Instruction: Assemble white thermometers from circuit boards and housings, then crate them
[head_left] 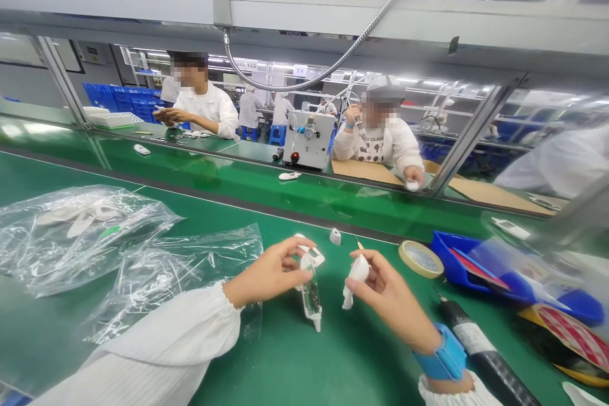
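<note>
Between the thumb and fingers of my left hand [278, 269] is a white plastic housing [311, 304], its slim end pointing down and its inside parts showing. My right hand [387, 288], wearing a blue wrist strap [442, 355], pinches a smaller white plastic shell [354, 279]. The two pieces are held apart above the green work surface [304, 374]. Beyond them stands a small white cap-like part [335, 236]. Which exact product these pieces belong to I cannot make out.
Clear plastic bags [157, 273] lie at the left, one holding white parts. On the right are a tape roll [421, 259], a blue tray [457, 266] and a black electric screwdriver [476, 336]. A conveyor [214, 174] runs behind, carrying white parts; co-workers sit across it.
</note>
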Action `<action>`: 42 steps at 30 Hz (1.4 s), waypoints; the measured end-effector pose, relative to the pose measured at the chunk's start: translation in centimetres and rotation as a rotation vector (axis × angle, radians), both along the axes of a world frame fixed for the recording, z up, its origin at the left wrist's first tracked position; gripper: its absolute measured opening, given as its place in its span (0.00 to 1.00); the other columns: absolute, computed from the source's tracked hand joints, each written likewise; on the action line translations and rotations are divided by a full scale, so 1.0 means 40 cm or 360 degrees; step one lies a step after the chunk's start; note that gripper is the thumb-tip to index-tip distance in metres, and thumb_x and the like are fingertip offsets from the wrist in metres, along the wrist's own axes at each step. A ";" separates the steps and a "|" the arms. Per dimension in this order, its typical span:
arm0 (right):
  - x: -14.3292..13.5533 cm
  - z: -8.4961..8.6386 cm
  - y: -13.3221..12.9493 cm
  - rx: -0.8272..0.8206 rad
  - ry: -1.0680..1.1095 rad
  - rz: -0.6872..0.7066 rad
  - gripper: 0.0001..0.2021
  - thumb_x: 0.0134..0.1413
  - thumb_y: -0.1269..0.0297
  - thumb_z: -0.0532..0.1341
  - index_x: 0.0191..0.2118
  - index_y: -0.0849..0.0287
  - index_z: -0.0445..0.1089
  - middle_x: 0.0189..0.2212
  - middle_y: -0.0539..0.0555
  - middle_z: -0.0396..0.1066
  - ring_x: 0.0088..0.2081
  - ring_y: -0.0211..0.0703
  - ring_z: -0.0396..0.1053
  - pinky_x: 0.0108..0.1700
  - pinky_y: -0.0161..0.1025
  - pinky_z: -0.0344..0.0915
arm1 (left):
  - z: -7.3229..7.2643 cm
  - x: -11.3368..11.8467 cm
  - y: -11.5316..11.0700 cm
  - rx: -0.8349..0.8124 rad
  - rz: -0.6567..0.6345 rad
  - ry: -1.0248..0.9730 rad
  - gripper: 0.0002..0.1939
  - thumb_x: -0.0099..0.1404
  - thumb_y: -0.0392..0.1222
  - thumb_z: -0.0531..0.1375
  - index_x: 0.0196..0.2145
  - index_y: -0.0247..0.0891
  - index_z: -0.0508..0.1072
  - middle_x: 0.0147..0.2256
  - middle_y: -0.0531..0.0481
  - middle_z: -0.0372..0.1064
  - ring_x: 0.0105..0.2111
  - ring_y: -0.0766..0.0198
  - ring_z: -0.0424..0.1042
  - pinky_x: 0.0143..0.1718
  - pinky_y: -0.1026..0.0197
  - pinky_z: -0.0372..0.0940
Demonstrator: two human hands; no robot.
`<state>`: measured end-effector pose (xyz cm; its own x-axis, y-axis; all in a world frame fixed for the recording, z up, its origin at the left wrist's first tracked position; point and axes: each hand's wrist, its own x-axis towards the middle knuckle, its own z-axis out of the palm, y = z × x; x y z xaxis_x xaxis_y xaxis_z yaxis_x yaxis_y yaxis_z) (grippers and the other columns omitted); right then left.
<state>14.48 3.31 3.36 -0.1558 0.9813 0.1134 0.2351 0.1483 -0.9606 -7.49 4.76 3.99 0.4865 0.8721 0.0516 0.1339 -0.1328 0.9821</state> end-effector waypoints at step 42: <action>0.490 0.005 -0.276 0.1467 -0.2460 0.0194 0.31 0.42 0.83 0.47 0.51 0.48 0.63 0.40 0.53 0.73 0.35 0.45 0.73 0.30 0.38 0.70 | -0.066 0.114 -0.115 -0.1145 -0.0266 -0.0279 0.17 0.53 0.44 0.61 0.39 0.33 0.66 0.25 0.54 0.65 0.17 0.72 0.67 0.15 0.71 0.58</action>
<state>34.08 -7.72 3.54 -0.6973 0.6696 0.2557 0.6915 0.5347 0.4856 -2.91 0.16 1.34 0.6523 0.6354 -0.4133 0.0023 0.5435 0.8394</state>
